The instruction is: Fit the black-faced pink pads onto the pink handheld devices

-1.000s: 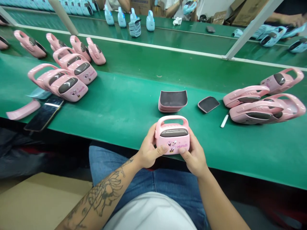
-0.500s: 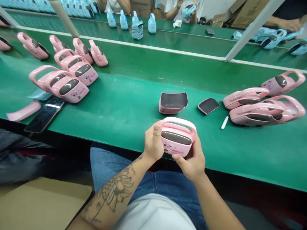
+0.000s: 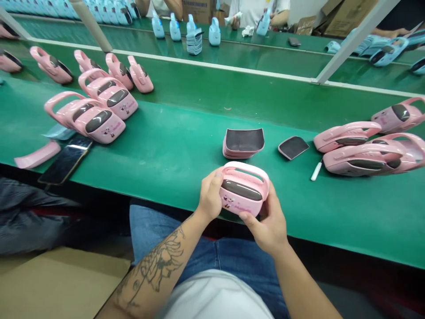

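Note:
Both of my hands hold a pink plastic housing with a handle [image 3: 244,190] just above the table's front edge. It has a dark glossy oval window and a cartoon print, and its handle points up and away from me. My left hand [image 3: 211,195] grips the left end, thumb upright along the side. At the right end and lower edge, my right hand [image 3: 268,221] is closed round it, thumb on the front; its other fingers are mostly hidden behind. Beyond the housing lies a stack of curved pink panels [image 3: 244,142] with dark inner faces. One loose dark panel [image 3: 293,147] rests to its right.
Similar pink housings stand in groups at left [image 3: 105,126] and right [image 3: 355,164]. A white-handled tool [image 3: 316,171] lies by the right group. A phone [image 3: 66,159] and a curved pink strip [image 3: 37,155] are at left. Across a rail [image 3: 212,65], people handle blue housings [image 3: 214,33].
My hands keep hold of the pink housing, which has shifted and tilted slightly. The whole view has moved a little. Across the table, a person's blue housing has been lowered to the tabletop.

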A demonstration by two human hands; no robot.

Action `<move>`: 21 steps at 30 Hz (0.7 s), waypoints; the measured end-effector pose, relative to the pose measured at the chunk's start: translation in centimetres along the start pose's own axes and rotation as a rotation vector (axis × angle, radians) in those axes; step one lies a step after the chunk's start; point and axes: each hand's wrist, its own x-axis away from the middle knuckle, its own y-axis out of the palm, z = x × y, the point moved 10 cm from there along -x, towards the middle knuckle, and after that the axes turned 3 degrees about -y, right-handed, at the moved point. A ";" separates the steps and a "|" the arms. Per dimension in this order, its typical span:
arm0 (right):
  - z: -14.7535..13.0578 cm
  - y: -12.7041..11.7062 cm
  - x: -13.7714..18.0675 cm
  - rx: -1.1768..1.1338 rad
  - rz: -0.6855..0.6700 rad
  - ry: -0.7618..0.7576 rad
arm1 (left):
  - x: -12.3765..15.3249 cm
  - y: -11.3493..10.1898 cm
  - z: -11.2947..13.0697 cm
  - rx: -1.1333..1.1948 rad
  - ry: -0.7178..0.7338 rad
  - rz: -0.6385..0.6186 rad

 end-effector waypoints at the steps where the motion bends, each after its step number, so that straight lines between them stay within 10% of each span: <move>1: 0.0 0.0 -0.1 -0.019 0.004 0.007 | 0.0 0.2 0.0 -0.002 -0.012 -0.032; 12: -3.6 -0.1 -2.3 0.229 -0.068 -0.098 | -1.6 0.2 -1.5 0.005 -0.199 0.154; 21: -3.6 -2.4 -1.6 0.149 0.117 -0.073 | -2.7 3.2 -2.6 0.050 -0.230 0.043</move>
